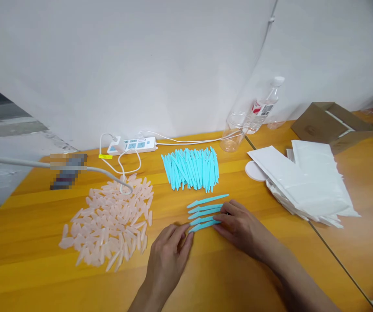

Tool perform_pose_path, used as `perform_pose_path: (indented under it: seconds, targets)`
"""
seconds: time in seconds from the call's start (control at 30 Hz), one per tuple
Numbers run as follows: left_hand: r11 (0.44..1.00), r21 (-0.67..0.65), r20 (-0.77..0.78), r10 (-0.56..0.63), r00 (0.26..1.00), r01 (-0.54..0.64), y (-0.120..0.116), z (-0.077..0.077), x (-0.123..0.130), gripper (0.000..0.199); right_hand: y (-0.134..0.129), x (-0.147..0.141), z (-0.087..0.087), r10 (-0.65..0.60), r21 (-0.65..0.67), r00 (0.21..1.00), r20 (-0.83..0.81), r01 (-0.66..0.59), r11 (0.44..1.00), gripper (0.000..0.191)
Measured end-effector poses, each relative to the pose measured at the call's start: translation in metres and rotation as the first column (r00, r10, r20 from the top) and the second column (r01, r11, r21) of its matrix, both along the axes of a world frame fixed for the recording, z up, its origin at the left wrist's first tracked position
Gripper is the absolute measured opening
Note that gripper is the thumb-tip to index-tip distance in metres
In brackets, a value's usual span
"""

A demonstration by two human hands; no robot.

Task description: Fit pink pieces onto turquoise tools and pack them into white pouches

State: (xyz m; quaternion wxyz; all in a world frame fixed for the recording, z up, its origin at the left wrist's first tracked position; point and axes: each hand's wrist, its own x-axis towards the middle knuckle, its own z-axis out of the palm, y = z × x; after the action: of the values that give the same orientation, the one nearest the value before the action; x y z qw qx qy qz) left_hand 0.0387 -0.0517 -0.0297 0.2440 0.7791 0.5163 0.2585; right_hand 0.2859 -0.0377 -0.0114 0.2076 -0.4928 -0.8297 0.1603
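Note:
Several turquoise eyebrow razors (205, 212) lie in a short column on the table, roughly parallel, their narrow blade ends pointing left. My left hand (168, 251) has thumb and index finger closed at the left tips of the lowest razors. At their right ends, my right hand (241, 225) pinches the handles, its fingertips covering part of them. Beyond my hands lies a dense row of the same turquoise razors (191, 170), side by side. To the left spreads a loose heap of pale pink, translucent blade covers (108, 225).
Behind the heap are a white power strip (145, 144) with cables and a blurred dark phone-like object (69, 173). A clear plastic jar (232, 136) and a bottle (264, 106) stand by the wall. White padded envelopes (306, 186) and an open cardboard box (319, 123) occupy the right.

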Motion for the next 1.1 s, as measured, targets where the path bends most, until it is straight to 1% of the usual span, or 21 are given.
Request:
perform_pose_path:
  seconds: [0.07, 0.13, 0.2, 0.27, 0.33, 0.4, 0.47, 0.57, 0.67, 0.83, 0.9, 0.97, 1.1]
  targets:
    - [1.0, 0.015, -0.016, -0.002, 1.0, 0.002, 0.0, -0.001, 0.0, 0.02, 0.003, 0.001, -0.001, -0.046, 0.016, 0.998, -0.044, 0.047, 0.999, 0.016]
    - [1.0, 0.03, -0.028, -0.005, 1.0, 0.006, 0.001, -0.001, 0.0, 0.018, 0.01, 0.002, 0.0, -0.16, 0.019, 0.983, -0.087, 0.162, 0.987, 0.022]
    - [1.0, 0.026, -0.018, 0.01, 1.0, -0.009, 0.003, 0.002, 0.0, 0.019, 0.025, 0.003, 0.003, -0.343, 0.004, 0.934, -0.103, 0.345, 0.938, 0.027]
    - [0.999, 0.006, 0.011, 0.041, 0.999, -0.041, 0.005, 0.007, -0.002, 0.02, 0.047, 0.003, 0.006, -0.51, -0.023, 0.857, -0.071, 0.51, 0.86, 0.031]
    - [0.997, -0.014, 0.044, 0.08, 0.996, -0.079, 0.008, 0.013, -0.007, 0.021, 0.072, 0.001, 0.01, -0.581, -0.054, 0.814, -0.01, 0.58, 0.813, 0.034]
    - [0.994, -0.019, 0.063, 0.113, 0.992, -0.112, 0.011, 0.018, -0.015, 0.02, 0.094, -0.003, 0.011, -0.614, -0.1, 0.789, 0.031, 0.614, 0.783, 0.034]
    - [0.99, -0.015, 0.066, 0.144, 0.987, -0.143, 0.013, 0.021, -0.025, 0.02, 0.111, -0.007, 0.009, -0.642, -0.158, 0.765, 0.05, 0.641, 0.751, 0.034]
    - [0.983, -0.019, 0.062, 0.183, 0.981, -0.182, 0.015, 0.021, -0.041, 0.022, 0.124, -0.012, 0.003, -0.661, -0.238, 0.748, 0.054, 0.653, 0.719, 0.028]
    - [0.978, -0.048, 0.057, 0.208, 0.976, -0.205, 0.016, 0.018, -0.054, 0.023, 0.127, -0.014, -0.002, -0.665, -0.3, 0.746, 0.031, 0.642, 0.706, 0.021]
    - [0.968, -0.059, 0.07, 0.249, 0.966, -0.245, 0.019, 0.017, -0.065, 0.025, 0.128, -0.01, -0.002, -0.672, -0.401, 0.738, -0.063, 0.598, 0.694, 0.014]
    - [0.963, -0.054, 0.07, 0.267, 0.961, -0.264, 0.022, 0.018, -0.071, 0.026, 0.124, -0.006, 0.002, -0.67, -0.413, 0.731, -0.131, 0.574, 0.707, 0.015]
    - [0.953, -0.057, 0.052, 0.3, 0.953, -0.297, 0.027, 0.02, -0.081, 0.029, 0.114, 0.0, 0.007, -0.653, -0.412, 0.729, -0.207, 0.54, 0.734, 0.018]
    - [0.943, -0.031, -0.071, 0.33, 0.941, -0.332, 0.038, 0.025, -0.103, 0.033, 0.082, 0.014, 0.015, -0.511, -0.398, 0.765, -0.393, 0.359, 0.844, 0.021]
